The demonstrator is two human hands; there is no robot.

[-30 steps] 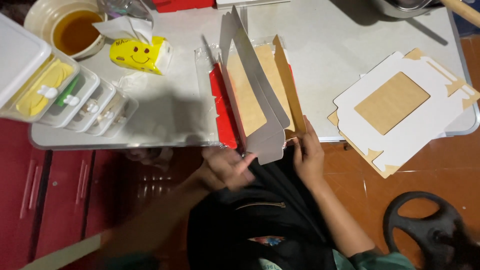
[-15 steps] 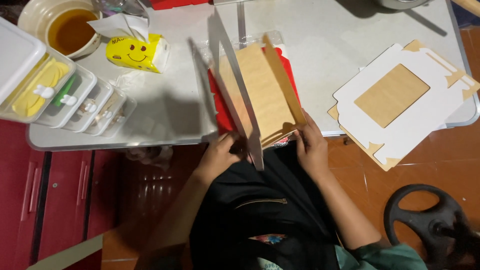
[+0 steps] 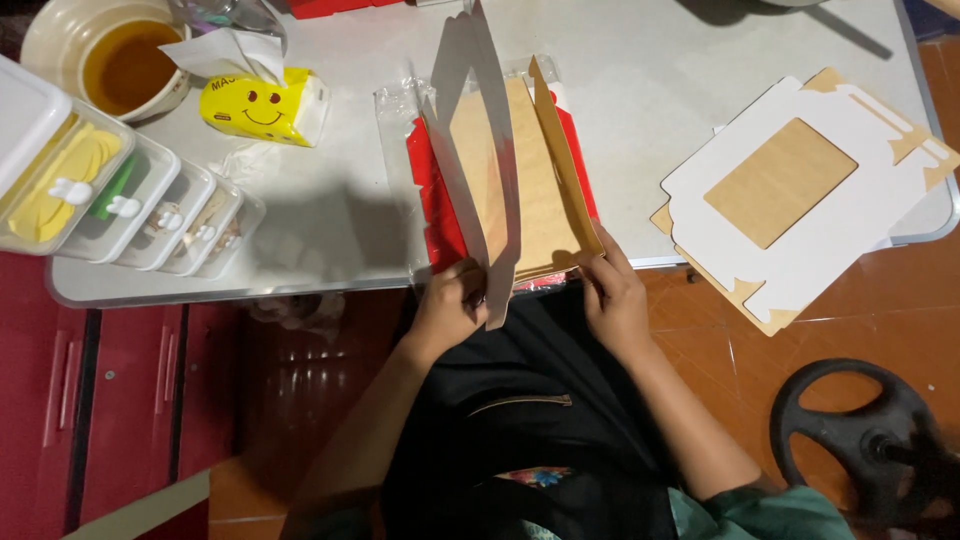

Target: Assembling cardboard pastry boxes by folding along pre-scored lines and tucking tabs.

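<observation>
In the head view, the left hand [image 3: 452,305] grips the near bottom corner of a flat cardboard box blank [image 3: 478,160], fingers curled around its edge, and holds that panel raised on edge so it stands nearly upright; its white face turns left and its brown inner face turns right. The blank's long axis runs from near to far across the white table [image 3: 330,230], with the near end at the table edge by the hands and the far end pointing away toward the table's far side. The right hand [image 3: 612,300] rests on the near right corner of the blank's brown flap, fingers pressed flat on it and the thumb underneath, pinning it at the table edge. The blank sits on a stack of red sheets in a clear plastic wrap [image 3: 432,195]. Well to the right lies a pile of white-and-brown box blanks [image 3: 790,195], overhanging the near table edge. On the far left are a yellow tissue box [image 3: 262,105], a bowl of amber liquid [image 3: 125,65] and a row of clear lidded containers [image 3: 130,205]. A black steering wheel [image 3: 870,440] lies on the floor, near right.
</observation>
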